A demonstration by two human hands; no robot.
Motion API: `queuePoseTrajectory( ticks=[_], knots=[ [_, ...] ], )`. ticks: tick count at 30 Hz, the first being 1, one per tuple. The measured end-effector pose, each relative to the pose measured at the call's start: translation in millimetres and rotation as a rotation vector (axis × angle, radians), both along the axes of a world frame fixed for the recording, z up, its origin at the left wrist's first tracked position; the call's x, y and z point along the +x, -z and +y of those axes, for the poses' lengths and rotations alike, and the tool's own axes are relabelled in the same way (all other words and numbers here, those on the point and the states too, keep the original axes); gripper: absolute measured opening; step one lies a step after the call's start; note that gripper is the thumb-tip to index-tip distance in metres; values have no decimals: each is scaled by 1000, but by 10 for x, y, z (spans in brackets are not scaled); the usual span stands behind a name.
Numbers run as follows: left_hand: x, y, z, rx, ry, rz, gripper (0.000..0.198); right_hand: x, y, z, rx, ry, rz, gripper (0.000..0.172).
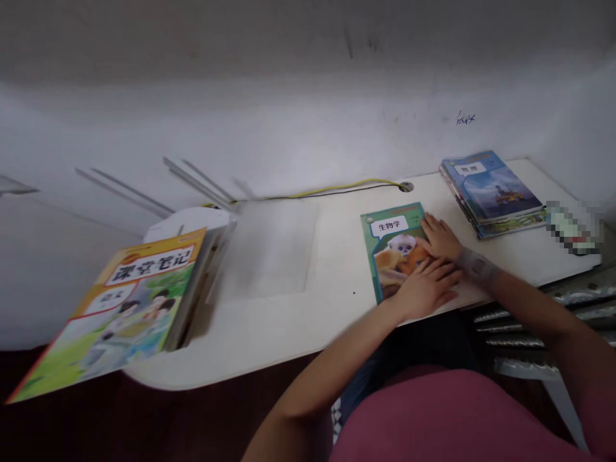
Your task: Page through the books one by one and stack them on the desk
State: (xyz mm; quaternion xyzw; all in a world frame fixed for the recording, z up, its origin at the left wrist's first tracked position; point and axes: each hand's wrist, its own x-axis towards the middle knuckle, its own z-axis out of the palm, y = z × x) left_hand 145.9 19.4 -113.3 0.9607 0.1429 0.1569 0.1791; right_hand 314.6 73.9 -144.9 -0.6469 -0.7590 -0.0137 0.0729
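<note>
A green textbook (395,224) with monkeys on its cover lies flat near the table's front edge. My left hand (426,290) rests on the lower right of the cover, fingers stretched out. Just above it, my right hand (440,239) lies along the book's right edge, its fingers also extended. The two hands are close together and partly overlap in view. A clear sheet (269,250), which looks like plastic, is spread on the table to the left of the book. Whether anything thin lies under my hands cannot be made out.
At the left, a stack of books topped by a yellow-green workbook (144,301) overhangs the white table (332,321). A blue-covered stack of books (500,189) stands at the back right, beside a pixelated item (572,228). A yellow cable (337,187) runs along the wall.
</note>
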Motion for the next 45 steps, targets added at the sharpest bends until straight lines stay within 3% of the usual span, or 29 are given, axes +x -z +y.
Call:
queuePoseTrajectory(
  ticks=[2, 5, 6, 8, 10, 13, 16, 19, 23, 27, 31, 35, 40, 45],
  knots=[
    [-204, -10, 84, -108, -208, -175, 42, 49, 69, -475, 15, -44, -6, 59],
    [-593, 42, 214, -414, -720, -483, 45, 68, 138, -1065, 95, -57, 5, 61],
    [-711, 67, 246, -576, -833, -562, 47, 60, 147, -1202, 108, -57, 9, 60],
    [-885, 98, 282, -916, -936, -696, 48, 30, 146, -1377, 125, -48, 6, 61],
    [-966, 87, 279, -1163, -948, -834, 43, -3, 128, -1438, 133, -35, -3, 65],
    [-960, -3, 208, -1363, -910, -977, 33, -39, 105, -1427, 132, -30, -6, 73],
    [-886, -91, 63, -1588, -730, -756, 36, -56, 100, -1412, 121, -35, 12, 76],
    [-796, -102, -86, -1586, -690, -590, 49, -50, 79, -1410, 106, -33, 60, 75],
    [-741, -99, -119, -1463, -729, -743, 56, 64, -14, -1327, 76, -60, 293, 64],
    [-660, -231, 95, -1494, -684, -844, 52, 231, -61, -1177, 171, 57, 608, 52],
    [-223, -408, 402, -1546, -571, -880, 49, 231, 24, -1095, 191, 103, 394, 48],
    [563, -501, 623, -1604, -431, -905, 44, 154, 85, -1078, 163, 89, 164, 42],
    [1482, -516, 763, -1696, -398, -864, 37, 151, 57, -1069, 150, 97, 164, 42],
    [1952, -431, 871, -1719, -418, -851, 42, 151, 11, -1063, 138, 84, 194, 40]
  ],
)
